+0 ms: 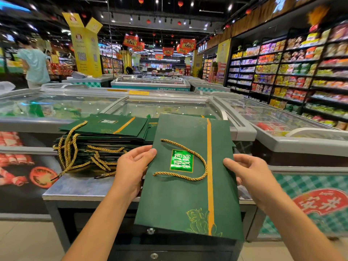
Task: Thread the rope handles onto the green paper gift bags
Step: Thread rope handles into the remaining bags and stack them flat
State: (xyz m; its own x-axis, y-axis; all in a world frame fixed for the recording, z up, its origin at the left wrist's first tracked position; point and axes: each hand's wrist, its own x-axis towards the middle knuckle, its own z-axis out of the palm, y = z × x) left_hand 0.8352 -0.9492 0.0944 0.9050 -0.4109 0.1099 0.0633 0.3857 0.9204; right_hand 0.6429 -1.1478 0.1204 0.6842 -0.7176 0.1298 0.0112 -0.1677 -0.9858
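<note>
Green gift bag [180, 204], flat, is held above the tabletop [75, 187]. Left hand [131, 166] and right hand [246, 172] grip its side edges, fingers behind, thumbs in front. Its foil label [181, 160] carries Chinese characters, not reliably readable. One gold rope handle [197, 162] is threaded through its face. A stack of bags [105, 129] lies on the tabletop, left.

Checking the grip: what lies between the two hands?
In the head view, the green bag, with its rope handle, spans from left hand to right hand.
</note>
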